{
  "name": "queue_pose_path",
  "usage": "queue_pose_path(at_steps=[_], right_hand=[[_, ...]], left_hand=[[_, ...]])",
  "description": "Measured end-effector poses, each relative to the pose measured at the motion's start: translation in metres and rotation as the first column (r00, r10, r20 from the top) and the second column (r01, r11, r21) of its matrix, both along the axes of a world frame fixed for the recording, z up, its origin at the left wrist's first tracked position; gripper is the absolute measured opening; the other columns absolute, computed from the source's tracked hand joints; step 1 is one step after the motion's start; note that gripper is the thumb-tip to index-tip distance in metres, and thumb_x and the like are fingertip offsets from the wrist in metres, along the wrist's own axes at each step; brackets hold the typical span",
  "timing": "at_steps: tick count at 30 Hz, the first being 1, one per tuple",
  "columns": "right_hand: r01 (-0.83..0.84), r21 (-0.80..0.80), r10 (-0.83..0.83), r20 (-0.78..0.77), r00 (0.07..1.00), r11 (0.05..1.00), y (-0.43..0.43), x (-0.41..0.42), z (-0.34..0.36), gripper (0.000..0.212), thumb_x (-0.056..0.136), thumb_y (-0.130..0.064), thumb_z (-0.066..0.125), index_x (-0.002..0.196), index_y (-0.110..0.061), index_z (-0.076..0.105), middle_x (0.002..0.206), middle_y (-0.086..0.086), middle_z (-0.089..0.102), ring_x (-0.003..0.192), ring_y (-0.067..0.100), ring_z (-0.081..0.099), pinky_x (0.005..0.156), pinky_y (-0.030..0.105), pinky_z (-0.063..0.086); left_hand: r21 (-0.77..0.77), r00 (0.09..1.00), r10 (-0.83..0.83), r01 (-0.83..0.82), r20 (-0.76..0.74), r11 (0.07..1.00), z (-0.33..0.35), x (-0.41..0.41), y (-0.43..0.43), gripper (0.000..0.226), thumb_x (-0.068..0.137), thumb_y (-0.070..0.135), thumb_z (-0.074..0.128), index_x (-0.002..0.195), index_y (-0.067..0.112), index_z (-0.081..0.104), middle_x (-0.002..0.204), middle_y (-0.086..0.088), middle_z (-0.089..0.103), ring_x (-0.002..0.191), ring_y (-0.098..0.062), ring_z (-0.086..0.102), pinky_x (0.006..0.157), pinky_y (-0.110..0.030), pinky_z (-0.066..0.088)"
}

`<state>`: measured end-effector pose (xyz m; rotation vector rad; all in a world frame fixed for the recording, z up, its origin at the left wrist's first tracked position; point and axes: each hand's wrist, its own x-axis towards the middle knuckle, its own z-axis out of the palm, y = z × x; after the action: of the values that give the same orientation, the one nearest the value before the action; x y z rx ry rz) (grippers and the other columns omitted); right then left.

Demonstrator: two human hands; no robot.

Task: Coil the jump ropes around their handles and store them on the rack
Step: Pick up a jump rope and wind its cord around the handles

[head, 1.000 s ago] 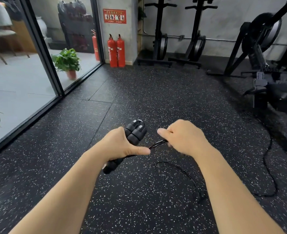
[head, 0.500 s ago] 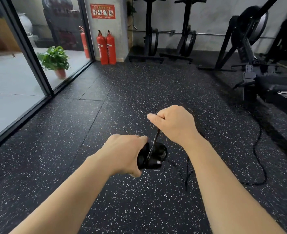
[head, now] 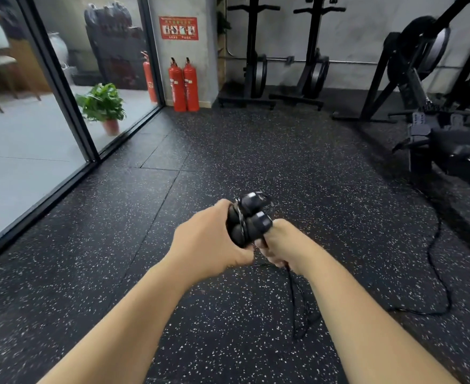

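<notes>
At the centre of the frame, the left hand (head: 209,239) has a closed grip around two black handles (head: 249,220) held side by side. The right hand (head: 281,245), just beside them, pinches the black rope (head: 297,306), which hangs slack to the speckled floor (head: 256,151) at lower centre.

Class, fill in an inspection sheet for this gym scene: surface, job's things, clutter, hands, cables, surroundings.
Surface: dark speckled rubber floor.
Job's things: black jump rope handles held together, rope partly wound round them; the loose rope hangs to the floor. No storage rack identified.
Clutter: nothing seen.
Hands: left hand grips the handles; right hand pinches the rope beneath them.
Cables: black cable trails along the floor at right.
Surroundings: two fire extinguishers, potted plant behind glass, barbell stands.
</notes>
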<state>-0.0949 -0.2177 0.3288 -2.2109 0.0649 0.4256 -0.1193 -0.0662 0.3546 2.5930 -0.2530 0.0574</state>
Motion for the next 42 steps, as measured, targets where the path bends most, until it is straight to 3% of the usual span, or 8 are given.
queue_pose_path(at_steps=[4, 8, 15, 20, 24, 32, 38, 42], right_hand=[[0.073, -0.129, -0.057, 0.127, 0.99, 0.989, 0.01, 0.002, -0.008, 0.045, 0.098, -0.031, 0.036, 0.063, -0.012, 0.058, 0.063, 0.002, 0.056, 0.058, 0.017, 0.051, 0.056, 0.029, 0.042], [0.045, -0.322, 0.031, 0.226, 0.974, 0.946, 0.018, -0.006, -0.004, 0.053, 0.096, -0.041, 0.032, 0.071, -0.014, 0.07, 0.074, 0.005, 0.066, 0.072, 0.024, 0.06, 0.075, 0.036, 0.05], [0.032, -0.567, 0.231, 0.385, 0.894, 0.823, 0.046, -0.035, 0.033, 0.044, 0.101, -0.038, 0.034, 0.062, -0.019, 0.038, 0.07, -0.002, 0.048, 0.067, 0.021, 0.048, 0.058, 0.032, 0.03], [0.076, -0.709, 0.479, 0.548, 0.685, 0.702, 0.046, -0.031, 0.052, 0.034, 0.101, -0.038, 0.035, 0.072, -0.022, 0.043, 0.082, 0.003, 0.061, 0.068, 0.022, 0.042, 0.047, 0.029, 0.017], [0.064, -0.731, 0.495, 0.522, 0.695, 0.68, 0.018, -0.01, 0.044, 0.051, 0.099, -0.045, 0.035, 0.057, -0.016, 0.039, 0.061, -0.006, 0.044, 0.067, 0.02, 0.044, 0.049, 0.028, 0.02], [0.041, -0.414, 0.195, 0.51, 0.838, 0.909, -0.022, 0.009, 0.027, 0.07, 0.091, -0.061, 0.046, 0.043, -0.014, 0.028, 0.039, -0.005, 0.03, 0.042, 0.015, 0.032, 0.049, 0.03, 0.028], [-0.03, 0.065, 0.012, 0.262, 0.965, 0.997, -0.022, 0.012, 0.008, 0.069, 0.092, -0.061, 0.045, 0.041, -0.018, 0.027, 0.045, -0.006, 0.029, 0.048, 0.015, 0.029, 0.061, 0.035, 0.031], [-0.038, 0.34, 0.017, 0.065, 0.998, 0.94, -0.011, 0.007, -0.002, 0.044, 0.1, -0.018, 0.042, 0.062, 0.003, 0.046, 0.052, 0.008, 0.043, 0.042, 0.017, 0.039, 0.049, 0.026, 0.036]], left_hand=[[0.127, 0.975, 0.223, -0.219, -0.021, 0.968, -0.009, 0.018, 0.018, 0.047, 0.064, 0.045, 0.074, 0.097, 0.024, 0.046, 0.079, 0.009, 0.058, 0.072, -0.014, 0.059, 0.061, -0.029, 0.045], [0.173, 0.934, 0.355, -0.344, -0.033, 0.923, -0.016, 0.032, 0.033, 0.051, 0.065, 0.044, 0.074, 0.099, 0.02, 0.047, 0.077, 0.008, 0.054, 0.073, -0.018, 0.059, 0.059, -0.029, 0.04], [0.284, 0.917, 0.397, -0.372, -0.033, 0.884, -0.027, 0.037, 0.041, 0.045, 0.07, 0.042, 0.072, 0.097, 0.018, 0.045, 0.083, 0.005, 0.058, 0.075, -0.023, 0.058, 0.063, -0.03, 0.041], [0.53, 0.994, 0.087, -0.105, 0.06, 0.841, -0.031, 0.028, 0.013, 0.035, 0.079, 0.037, 0.067, 0.104, 0.022, 0.047, 0.101, 0.003, 0.063, 0.091, -0.023, 0.065, 0.065, -0.031, 0.037], [0.633, 0.952, -0.305, 0.214, 0.037, 0.744, -0.028, 0.015, -0.006, 0.027, 0.083, 0.039, 0.063, 0.101, 0.025, 0.05, 0.097, 0.007, 0.055, 0.097, -0.02, 0.06, 0.074, -0.031, 0.033], [0.431, 0.861, -0.501, 0.42, 0.088, 0.798, -0.024, 0.009, -0.006, 0.035, 0.077, 0.059, 0.05, 0.096, 0.031, 0.042, 0.089, 0.014, 0.048, 0.095, -0.014, 0.05, 0.112, -0.047, 0.025], [0.159, 0.915, -0.39, 0.372, 0.101, 0.914, -0.012, 0.002, -0.007, 0.041, 0.065, 0.043, 0.072, 0.091, 0.026, 0.045, 0.082, 0.014, 0.05, 0.081, -0.01, 0.053, 0.079, -0.032, 0.042], [-0.141, 0.973, -0.228, 0.228, 0.016, 0.963, -0.007, 0.001, -0.006, 0.045, 0.064, 0.023, 0.077, 0.097, 0.029, 0.045, 0.085, 0.01, 0.059, 0.079, -0.013, 0.06, 0.07, -0.034, 0.051]])
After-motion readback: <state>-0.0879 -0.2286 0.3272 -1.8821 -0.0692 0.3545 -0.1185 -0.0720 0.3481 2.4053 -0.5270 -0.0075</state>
